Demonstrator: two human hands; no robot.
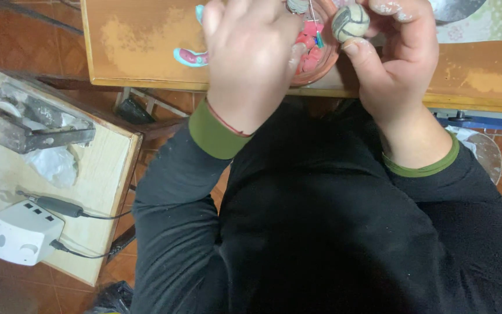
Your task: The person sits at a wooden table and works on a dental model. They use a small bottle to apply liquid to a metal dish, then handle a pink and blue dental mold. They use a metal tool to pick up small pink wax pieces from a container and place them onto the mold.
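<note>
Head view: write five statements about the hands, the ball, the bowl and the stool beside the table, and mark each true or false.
1. The right hand holds a small round ball between thumb and fingers. True.
2. The ball is plain bright red. False: it is grey-green with pale crossing lines.
3. The left hand is over a clear bowl with pink pieces in it. True.
4. The bowl stands on the tiled floor. False: it sits on the wooden table, near its front edge.
5. A white box with cables lies on the wooden stool at the person's left. True.
</note>
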